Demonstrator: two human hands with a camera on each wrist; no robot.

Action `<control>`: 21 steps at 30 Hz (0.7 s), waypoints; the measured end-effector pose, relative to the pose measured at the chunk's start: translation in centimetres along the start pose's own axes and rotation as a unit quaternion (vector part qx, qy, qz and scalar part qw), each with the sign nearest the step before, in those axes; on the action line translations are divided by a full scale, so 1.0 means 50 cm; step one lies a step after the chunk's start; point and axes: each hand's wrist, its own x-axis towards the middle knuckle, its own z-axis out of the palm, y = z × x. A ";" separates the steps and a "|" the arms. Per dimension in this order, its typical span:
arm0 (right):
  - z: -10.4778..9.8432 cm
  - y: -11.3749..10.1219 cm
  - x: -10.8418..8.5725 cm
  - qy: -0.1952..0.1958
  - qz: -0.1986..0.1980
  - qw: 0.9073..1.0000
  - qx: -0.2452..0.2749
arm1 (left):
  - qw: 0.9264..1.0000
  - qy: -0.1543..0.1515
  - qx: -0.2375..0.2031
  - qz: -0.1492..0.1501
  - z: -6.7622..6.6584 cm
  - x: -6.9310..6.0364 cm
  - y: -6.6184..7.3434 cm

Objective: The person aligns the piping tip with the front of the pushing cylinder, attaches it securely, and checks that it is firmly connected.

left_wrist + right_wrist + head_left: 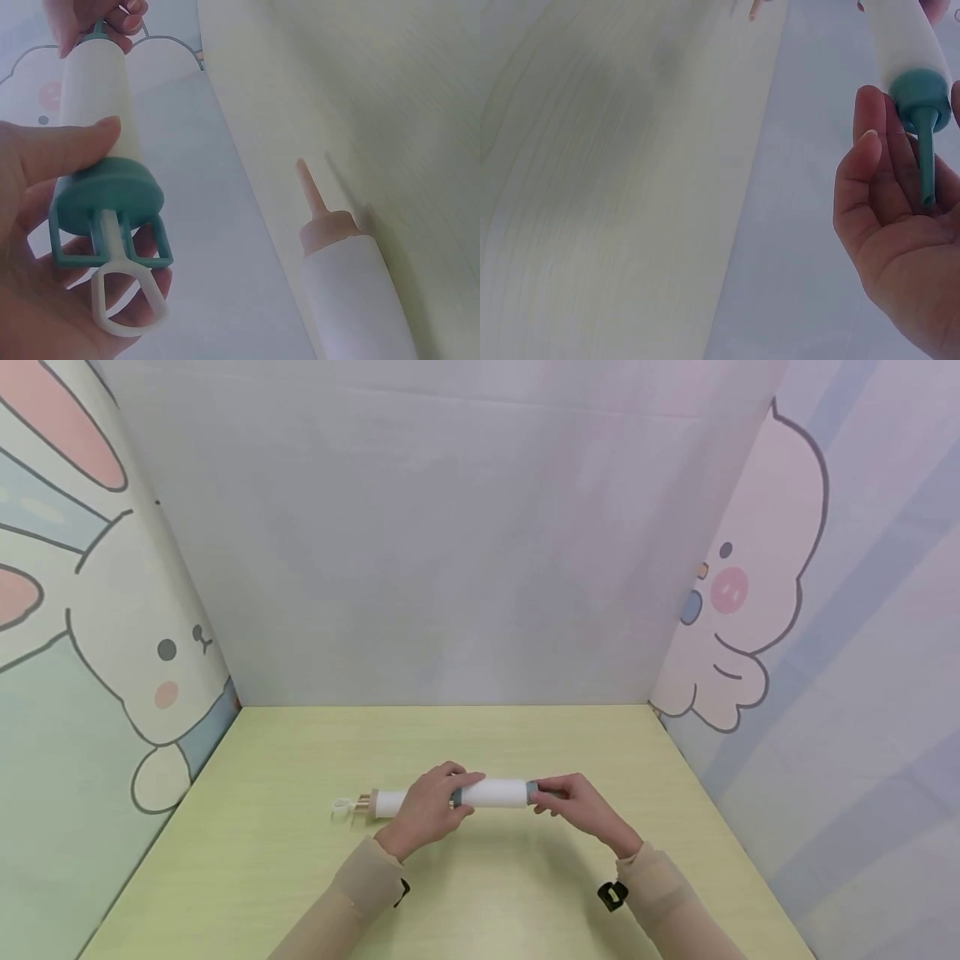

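Note:
A large syringe with a white barrel [495, 793] and green ends is held level above the table by both hands. My left hand [426, 808] grips its plunger end, thumb on the barrel beside the green collar [109, 187]. A white ring handle [129, 328] sticks out past that collar. At the other end, my right hand [585, 806] pinches the green cap [921, 94], and the thin nozzle [927, 165] points into the palm. A second syringe [388, 804], white with tan ends, lies on the table, partly hidden behind the left hand.
The pale yellow wooden table [300, 877] meets a plain grey back wall [450, 568]. Side walls printed with a rabbit [127, 635] and a white cartoon animal [765, 527] enclose it left and right.

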 end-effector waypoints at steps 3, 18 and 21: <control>0.001 -0.004 -0.003 0.000 0.000 1.000 0.007 | 1.000 -0.006 0.004 -0.002 0.000 0.002 0.000; 0.001 -0.049 -0.009 -0.011 -0.020 0.999 0.048 | 1.000 -0.002 0.014 -0.003 0.000 0.005 -0.004; 0.001 -0.023 -0.002 -0.014 -0.010 0.999 0.037 | 1.000 0.000 0.014 -0.003 0.000 0.003 -0.004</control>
